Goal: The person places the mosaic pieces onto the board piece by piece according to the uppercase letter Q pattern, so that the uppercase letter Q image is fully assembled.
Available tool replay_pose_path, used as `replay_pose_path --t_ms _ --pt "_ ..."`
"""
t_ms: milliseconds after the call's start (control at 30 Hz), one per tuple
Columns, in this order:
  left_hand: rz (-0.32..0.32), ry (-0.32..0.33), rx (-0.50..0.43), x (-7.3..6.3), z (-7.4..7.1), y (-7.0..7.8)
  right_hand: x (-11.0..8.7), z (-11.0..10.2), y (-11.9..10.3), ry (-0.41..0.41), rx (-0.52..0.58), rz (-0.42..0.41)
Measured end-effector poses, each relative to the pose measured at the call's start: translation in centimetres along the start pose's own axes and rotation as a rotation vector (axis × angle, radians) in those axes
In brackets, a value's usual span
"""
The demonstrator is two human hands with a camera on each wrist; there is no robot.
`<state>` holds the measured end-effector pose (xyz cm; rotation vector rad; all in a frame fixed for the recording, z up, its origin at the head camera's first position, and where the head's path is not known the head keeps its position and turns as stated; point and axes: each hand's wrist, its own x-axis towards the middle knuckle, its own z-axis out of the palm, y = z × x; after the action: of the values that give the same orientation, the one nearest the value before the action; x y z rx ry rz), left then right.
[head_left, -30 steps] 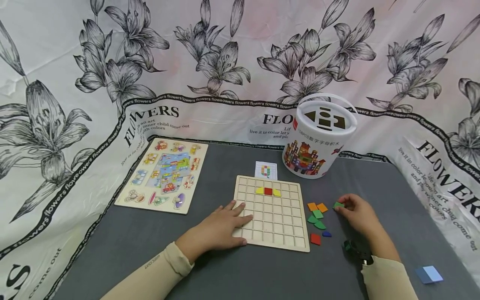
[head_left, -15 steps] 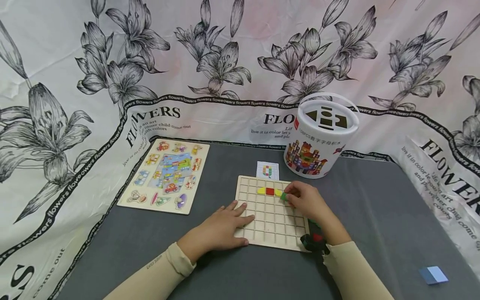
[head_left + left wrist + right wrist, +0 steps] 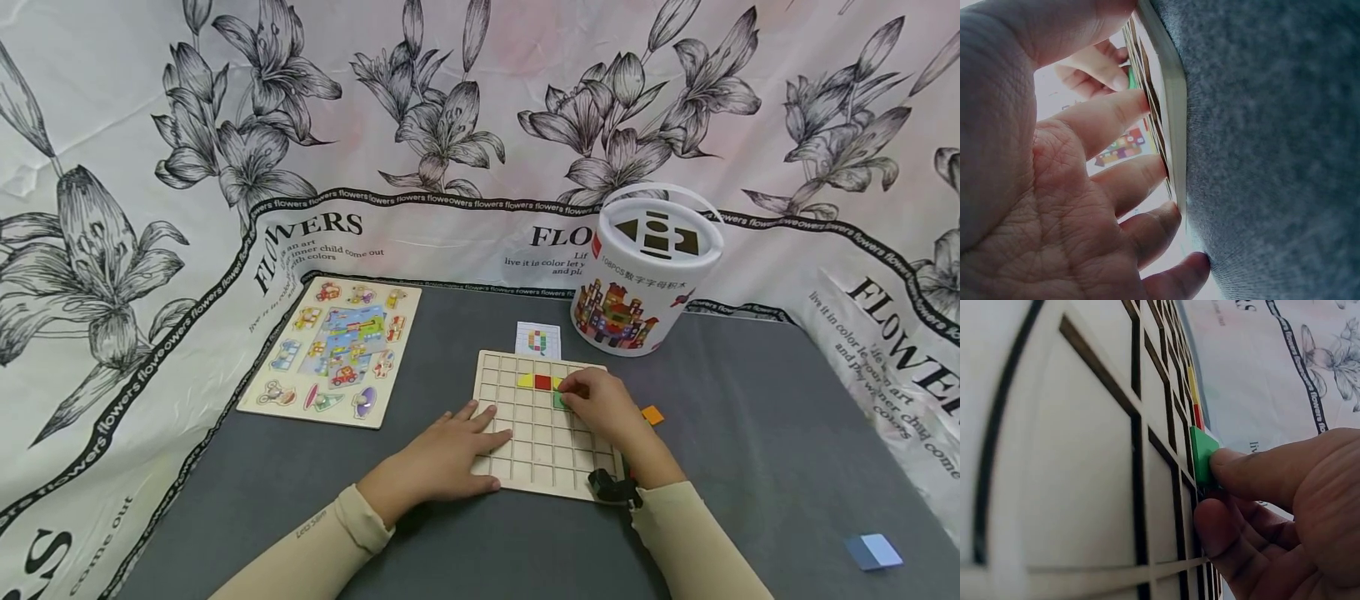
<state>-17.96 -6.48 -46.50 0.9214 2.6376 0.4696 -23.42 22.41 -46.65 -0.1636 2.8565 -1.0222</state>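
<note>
A wooden grid board (image 3: 532, 454) lies on the grey table. My left hand (image 3: 457, 457) rests with fingers spread over its left edge; the left wrist view shows the fingertips along the board's side. With thumb and fingers, my right hand (image 3: 600, 407) pinches a green square tile (image 3: 1202, 453) at a cell near the upper right. Just above that cell, a row holds a yellow tile (image 3: 526, 381), a red square tile (image 3: 542, 382) and another yellow tile (image 3: 557, 383), partly covered by my fingers.
A pattern card (image 3: 537, 340) lies behind the board, beside a white bucket (image 3: 637, 287). A picture puzzle board (image 3: 300, 392) lies at left. An orange tile (image 3: 652, 415) shows past my right wrist; my arm hides other loose tiles. A blue block (image 3: 873, 552) sits far right.
My right hand has carried the green tile left from the loose tiles to the board, lowering it at a cell below the right yellow tile. My left hand stays on the board's edge.
</note>
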Motion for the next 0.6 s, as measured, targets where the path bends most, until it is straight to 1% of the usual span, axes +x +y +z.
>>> replay_pose_path --t_ms 200,367,467,600 --pt "-0.001 -0.013 0.004 0.1 -0.2 0.3 -0.4 0.0 0.1 0.004 -0.01 0.014" --pt "0.004 -0.017 -0.005 0.1 -0.3 0.5 -0.5 -0.2 0.2 0.018 -0.021 0.008" --pt "0.003 -0.015 -0.007 0.0 -0.4 0.5 -0.8 -1.2 0.3 0.049 -0.006 0.003" --pt "0.002 -0.009 -0.015 -0.1 -0.4 0.5 -1.7 -3.7 1.5 0.105 0.018 0.023"
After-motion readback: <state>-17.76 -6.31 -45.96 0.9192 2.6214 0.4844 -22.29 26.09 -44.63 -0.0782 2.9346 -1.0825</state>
